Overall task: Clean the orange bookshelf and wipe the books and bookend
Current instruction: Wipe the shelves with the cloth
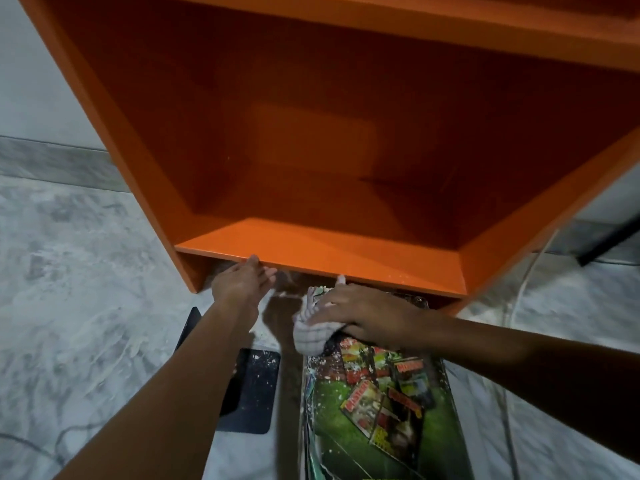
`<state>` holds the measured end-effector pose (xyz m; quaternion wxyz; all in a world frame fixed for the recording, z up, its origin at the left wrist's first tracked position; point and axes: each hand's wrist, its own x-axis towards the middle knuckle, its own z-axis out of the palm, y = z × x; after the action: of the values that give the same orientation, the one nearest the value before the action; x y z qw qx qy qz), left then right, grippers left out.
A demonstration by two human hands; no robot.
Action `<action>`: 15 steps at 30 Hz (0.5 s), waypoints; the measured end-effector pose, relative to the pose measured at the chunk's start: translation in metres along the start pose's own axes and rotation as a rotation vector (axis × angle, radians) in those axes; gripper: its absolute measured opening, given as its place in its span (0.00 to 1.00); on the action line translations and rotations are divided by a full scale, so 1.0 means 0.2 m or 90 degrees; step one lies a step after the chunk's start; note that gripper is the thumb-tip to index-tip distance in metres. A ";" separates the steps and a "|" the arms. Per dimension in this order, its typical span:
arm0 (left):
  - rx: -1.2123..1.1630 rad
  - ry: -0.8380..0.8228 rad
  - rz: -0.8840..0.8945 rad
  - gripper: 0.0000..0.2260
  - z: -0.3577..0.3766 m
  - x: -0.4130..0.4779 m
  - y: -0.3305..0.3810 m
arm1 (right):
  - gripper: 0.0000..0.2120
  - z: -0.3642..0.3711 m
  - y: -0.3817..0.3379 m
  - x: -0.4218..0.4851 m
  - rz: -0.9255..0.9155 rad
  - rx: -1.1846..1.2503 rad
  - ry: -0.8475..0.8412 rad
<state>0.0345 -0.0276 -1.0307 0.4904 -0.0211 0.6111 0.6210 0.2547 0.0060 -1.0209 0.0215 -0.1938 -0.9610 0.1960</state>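
Head view: the orange bookshelf (322,261) is seen from above with its big compartment bare, and white specks are left along the front edge of the lower board. That edge is touched by the left hand (242,289), whose grip is spread, the fingers straight and nothing held.

Just below the shelf, on the marble floor (69,271), the books (381,417) are laid flat in a pile, a green cover on top. At the pile's far end a white checked cloth (313,336) is bunched under the right hand (360,317); the grip appears closed round the wad, with the fingers laid over it and pressed down on the cover. Beside the pile, to its left, the black bookend (252,389) is found lying flat and apart from both hands. A pale cable (519,306) is seen on the floor at the right.

The task is judged to be partly done. The shelf has been emptied, but 2 things plainly remain dirty: white dust is scattered over the green cover and over the bookend. The board's edge needs another pass too.
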 end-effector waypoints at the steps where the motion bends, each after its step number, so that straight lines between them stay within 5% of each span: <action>1: 0.002 0.001 0.003 0.07 0.00 0.00 0.00 | 0.19 -0.02 -0.01 -0.04 0.014 0.024 0.003; 5: 0.002 0.033 0.005 0.05 0.02 -0.02 -0.01 | 0.21 -0.23 0.08 -0.07 0.145 0.122 0.213; 8: 0.008 0.039 0.005 0.05 0.03 -0.03 -0.02 | 0.18 -0.39 0.35 -0.01 0.406 0.038 0.328; 10: -0.001 0.026 0.000 0.03 0.03 -0.02 -0.03 | 0.22 -0.46 0.48 0.02 0.509 0.027 0.334; 15: 0.016 0.001 0.001 0.05 0.00 0.01 -0.02 | 0.18 -0.40 0.59 0.02 0.544 0.056 0.284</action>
<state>0.0356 -0.0265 -1.0350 0.4900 -0.0149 0.6192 0.6134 0.3038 0.1373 -0.9924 0.1531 -0.6074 -0.7580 0.1817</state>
